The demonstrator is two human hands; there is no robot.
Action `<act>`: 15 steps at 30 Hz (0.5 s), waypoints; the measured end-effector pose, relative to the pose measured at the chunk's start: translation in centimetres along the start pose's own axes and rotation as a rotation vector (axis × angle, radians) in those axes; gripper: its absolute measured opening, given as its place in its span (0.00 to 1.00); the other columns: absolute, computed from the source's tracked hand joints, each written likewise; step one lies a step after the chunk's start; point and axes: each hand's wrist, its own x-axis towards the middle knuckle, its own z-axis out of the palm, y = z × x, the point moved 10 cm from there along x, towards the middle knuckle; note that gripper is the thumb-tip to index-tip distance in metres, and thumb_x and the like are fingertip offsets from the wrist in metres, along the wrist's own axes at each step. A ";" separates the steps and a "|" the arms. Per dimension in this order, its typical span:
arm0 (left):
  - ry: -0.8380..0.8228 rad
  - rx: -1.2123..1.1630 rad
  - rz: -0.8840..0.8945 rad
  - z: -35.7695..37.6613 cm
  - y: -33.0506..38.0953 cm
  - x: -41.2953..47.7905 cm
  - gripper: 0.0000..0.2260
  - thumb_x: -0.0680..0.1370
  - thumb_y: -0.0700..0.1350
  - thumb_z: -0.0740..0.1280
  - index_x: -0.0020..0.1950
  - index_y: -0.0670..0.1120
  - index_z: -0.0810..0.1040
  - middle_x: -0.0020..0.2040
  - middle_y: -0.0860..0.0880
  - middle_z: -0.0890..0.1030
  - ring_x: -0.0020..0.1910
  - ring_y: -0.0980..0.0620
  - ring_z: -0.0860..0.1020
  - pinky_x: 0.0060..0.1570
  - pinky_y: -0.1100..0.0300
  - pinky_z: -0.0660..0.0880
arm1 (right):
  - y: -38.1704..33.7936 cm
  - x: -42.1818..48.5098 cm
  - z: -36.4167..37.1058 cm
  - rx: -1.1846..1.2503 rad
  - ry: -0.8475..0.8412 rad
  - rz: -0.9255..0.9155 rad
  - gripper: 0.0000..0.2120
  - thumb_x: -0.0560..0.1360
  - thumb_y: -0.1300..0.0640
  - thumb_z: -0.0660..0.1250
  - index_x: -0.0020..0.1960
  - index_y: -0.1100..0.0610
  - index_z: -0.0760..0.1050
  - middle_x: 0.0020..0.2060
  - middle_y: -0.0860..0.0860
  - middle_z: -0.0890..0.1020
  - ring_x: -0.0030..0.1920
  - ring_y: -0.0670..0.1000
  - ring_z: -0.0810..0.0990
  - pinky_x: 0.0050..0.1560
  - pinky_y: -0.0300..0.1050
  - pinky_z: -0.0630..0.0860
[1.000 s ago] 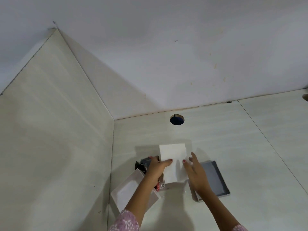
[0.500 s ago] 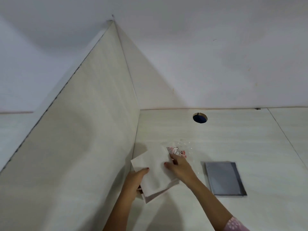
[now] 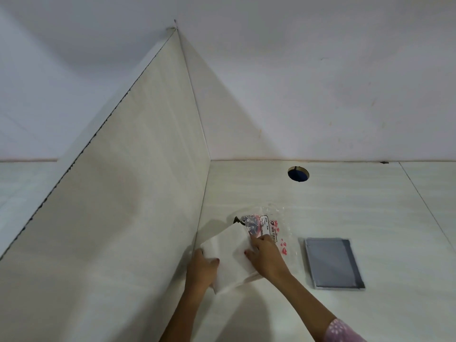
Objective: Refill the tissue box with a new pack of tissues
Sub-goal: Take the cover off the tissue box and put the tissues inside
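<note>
- I read "BIG TISSUE" in dark letters on the clear plastic wrapper (image 3: pixel 272 229), beside a round mark that looks like "CP"; pink lip-shaped prints run along its edge. A white label panel next to that carries small lines too fine for me to read.
- The wrapper lies flat and crumpled on the counter (image 3: pixel 370 206), just behind the right hand.
- The stack of white tissues (image 3: pixel 230 257) sits between both hands, close to the side panel (image 3: pixel 123 206), turned at an angle to the counter's edges.
- My left hand (image 3: pixel 201 269) grips the near left corner of the stack, thumb on top and fingers curled under.
- My right hand (image 3: pixel 266 255) rests on the far right part of the stack, fingers bent and fingertips pressing down on the paper; part of it overlaps the wrapper. Nails on both hands are painted red.
- A pink patterned sleeve (image 3: pixel 343 332) covers the right forearm at the bottom edge of the view.
- A flat grey rectangular lid or panel (image 3: pixel 333 262) lies on the counter to the right, well apart from the tissues. I cannot tell whether it belongs to the tissue box.
- A small dark item (image 3: pixel 238 220) shows at the stack's far corner; I cannot identify it.
- The counter is pale with faint streaks and one seam line on the right. A round cable hole (image 3: pixel 298 173) with blue inside sits near the back edge.
- The wall (image 3: pixel 320 95) is plain white with faint marks.
</note>
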 end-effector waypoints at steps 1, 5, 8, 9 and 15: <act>0.034 0.035 0.040 0.1 0.3 -0.1 0.22 0.71 0.44 0.68 0.61 0.37 0.68 0.60 0.36 0.76 0.57 0.38 0.76 0.55 0.53 0.74 | 0.3 0.1 -0.2 -0.023 0.002 0.002 0.14 0.74 0.57 0.63 0.59 0.60 0.73 0.56 0.59 0.73 0.55 0.58 0.74 0.55 0.44 0.70; 0.095 0.059 0.175 1.6 2.5 -1.1 0.24 0.69 0.44 0.72 0.59 0.38 0.66 0.57 0.37 0.77 0.56 0.39 0.76 0.51 0.52 0.73 | 1.9 -0.1 -1.2 -0.131 0.016 0.036 0.20 0.74 0.56 0.62 0.65 0.57 0.68 0.56 0.59 0.74 0.56 0.59 0.75 0.55 0.50 0.74; 0.069 -0.005 0.263 3.2 3.9 -1.1 0.24 0.69 0.45 0.72 0.60 0.41 0.66 0.57 0.39 0.77 0.55 0.40 0.76 0.49 0.53 0.73 | 3.8 -0.5 -2.9 -0.060 0.114 0.114 0.22 0.73 0.57 0.62 0.67 0.53 0.66 0.54 0.58 0.76 0.53 0.58 0.77 0.51 0.48 0.73; 0.059 -0.005 0.293 3.6 4.3 -1.0 0.24 0.69 0.45 0.72 0.61 0.42 0.66 0.57 0.39 0.77 0.55 0.42 0.76 0.49 0.54 0.74 | 4.5 -0.8 -3.2 -0.025 0.134 0.149 0.21 0.73 0.56 0.62 0.66 0.52 0.67 0.54 0.57 0.77 0.53 0.57 0.77 0.51 0.47 0.73; 0.257 0.153 0.693 2.2 8.4 -2.9 0.25 0.71 0.50 0.70 0.64 0.42 0.68 0.60 0.43 0.75 0.59 0.47 0.74 0.56 0.59 0.72 | 5.1 -0.8 -3.3 -0.046 0.145 0.192 0.20 0.75 0.53 0.62 0.66 0.53 0.64 0.57 0.55 0.76 0.56 0.57 0.77 0.53 0.51 0.74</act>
